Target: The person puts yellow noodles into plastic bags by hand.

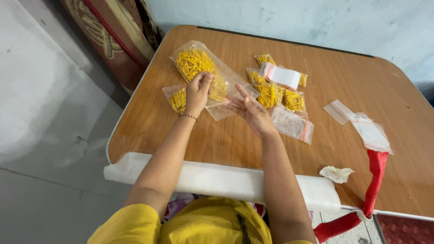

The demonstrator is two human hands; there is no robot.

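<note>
Left hand [197, 92] pinched on big bag of yellow pieces [202, 68], near table's [352, 81] far-left corner. Right hand [251, 110] open, palm up, holding few pieces. Filled small bags [278, 92] mid-table look finished; empty bags [368, 129] toward right edge unfilled.

Home piecework: table [361, 90], bagged pieces [275, 92]

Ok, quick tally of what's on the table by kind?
Large bag of yellow pieces, under the left hand: 1
Small bags of yellow pieces: at least 4; the cluster overlaps
Empty clear bags or stacks: 4
Crumpled white scrap: 1
Red strap: 1
White roll: 1
Total: about 12
</note>
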